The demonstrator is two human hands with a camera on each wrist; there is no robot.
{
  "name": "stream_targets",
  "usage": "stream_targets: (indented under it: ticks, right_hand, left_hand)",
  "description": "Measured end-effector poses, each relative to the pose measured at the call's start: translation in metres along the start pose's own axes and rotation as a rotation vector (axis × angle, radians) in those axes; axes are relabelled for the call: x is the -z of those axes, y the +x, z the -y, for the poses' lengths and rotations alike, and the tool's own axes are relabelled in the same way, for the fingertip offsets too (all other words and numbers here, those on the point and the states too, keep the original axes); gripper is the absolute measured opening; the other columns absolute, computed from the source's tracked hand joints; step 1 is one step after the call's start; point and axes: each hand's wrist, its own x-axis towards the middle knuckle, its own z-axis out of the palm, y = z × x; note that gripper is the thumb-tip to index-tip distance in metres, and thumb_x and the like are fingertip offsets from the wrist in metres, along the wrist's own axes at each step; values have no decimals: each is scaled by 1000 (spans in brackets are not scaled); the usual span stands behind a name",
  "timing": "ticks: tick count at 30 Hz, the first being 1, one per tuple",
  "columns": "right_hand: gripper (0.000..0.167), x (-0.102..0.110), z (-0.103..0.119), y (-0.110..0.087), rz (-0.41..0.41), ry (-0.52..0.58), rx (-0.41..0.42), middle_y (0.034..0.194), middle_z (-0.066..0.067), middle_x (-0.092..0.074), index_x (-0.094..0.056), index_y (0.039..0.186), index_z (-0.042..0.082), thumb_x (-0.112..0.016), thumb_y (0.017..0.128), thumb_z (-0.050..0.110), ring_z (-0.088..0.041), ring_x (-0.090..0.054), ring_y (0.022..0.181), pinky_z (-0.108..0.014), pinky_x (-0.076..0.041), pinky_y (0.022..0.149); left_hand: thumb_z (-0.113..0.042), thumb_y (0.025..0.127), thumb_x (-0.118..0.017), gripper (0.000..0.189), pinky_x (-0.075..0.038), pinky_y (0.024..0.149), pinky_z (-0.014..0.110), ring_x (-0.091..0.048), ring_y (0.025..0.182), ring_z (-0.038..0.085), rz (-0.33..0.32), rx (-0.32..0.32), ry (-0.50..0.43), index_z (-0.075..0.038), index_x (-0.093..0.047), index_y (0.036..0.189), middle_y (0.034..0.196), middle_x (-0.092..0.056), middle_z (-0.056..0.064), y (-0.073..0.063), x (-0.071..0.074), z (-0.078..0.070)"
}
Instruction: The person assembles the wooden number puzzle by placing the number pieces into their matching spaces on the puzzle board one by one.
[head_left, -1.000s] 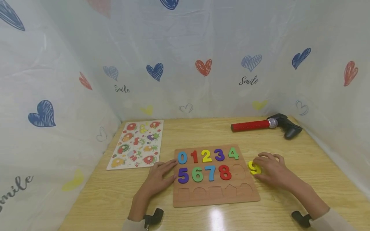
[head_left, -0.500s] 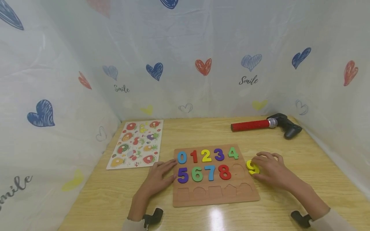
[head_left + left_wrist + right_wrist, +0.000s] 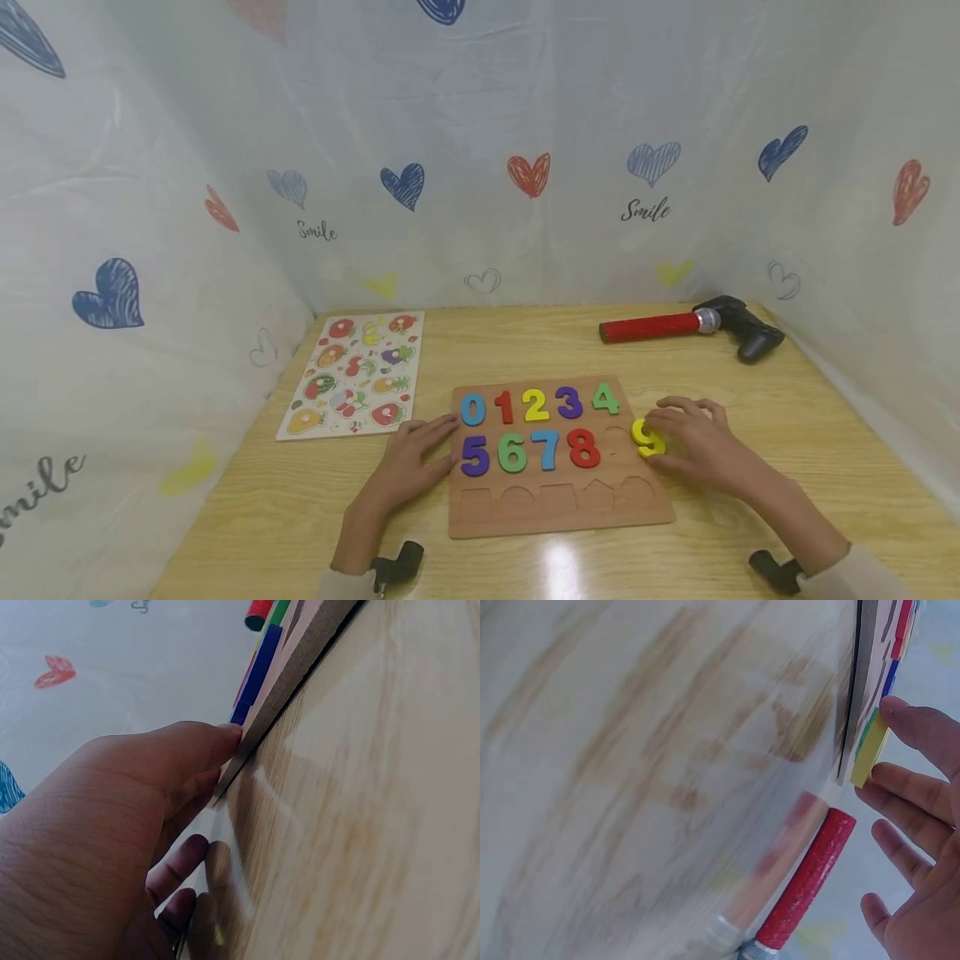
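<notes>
A wooden number puzzle board lies flat on the table, with digits 0 to 8 in its two upper rows. My right hand pinches a yellow number 9 between thumb and fingertips at the board's right edge, beside the bare 9 outline. In the right wrist view the thumb is on one side of the yellow piece, fingers on the other. My left hand touches the board's left edge with thumb and fingertips; in the left wrist view the thumb tip meets the board edge.
A white fruit picture board lies at the back left. At the back right is a red rod with a silver collar and a black curved part. A curtain printed with hearts encloses the table.
My right hand has moved left with the yellow number 9, from the table beside the board to over the board's right edge. The left hand has stayed in place.
</notes>
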Motion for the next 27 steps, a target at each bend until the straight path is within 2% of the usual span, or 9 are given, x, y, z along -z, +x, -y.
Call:
stream_targets:
  ticks: [11, 20, 27]
  right_hand:
    - [43, -3, 7, 5, 13, -35, 26, 117, -5, -69, -72, 115, 9, -85, 79, 29, -38, -45, 126, -64, -22, 97]
    - [40, -7, 13, 11, 5, -41, 46, 115, -2, -70, -73, 111, 11, -86, 78, 30, -37, -46, 126, -62, -23, 97]
    - [39, -9, 17, 14, 17, -45, 40, 115, -2, -70, -73, 111, 11, -85, 79, 30, -36, -46, 126, -63, -22, 98]
  left_hand:
    - [-40, 94, -66, 53, -31, 103, 54, -40, 128, 27, 48, 42, -5, -23, -57, 144, 152, -47, -12, 0, 1, 1]
    - [-40, 94, -66, 53, -31, 102, 52, -40, 128, 25, 50, 24, 4, -23, -57, 144, 152, -46, -12, 1, 1, 2]
    - [-38, 94, -66, 52, -33, 101, 53, -41, 127, 28, 28, 12, 5, -22, -58, 143, 151, -48, -11, 0, 1, 2]
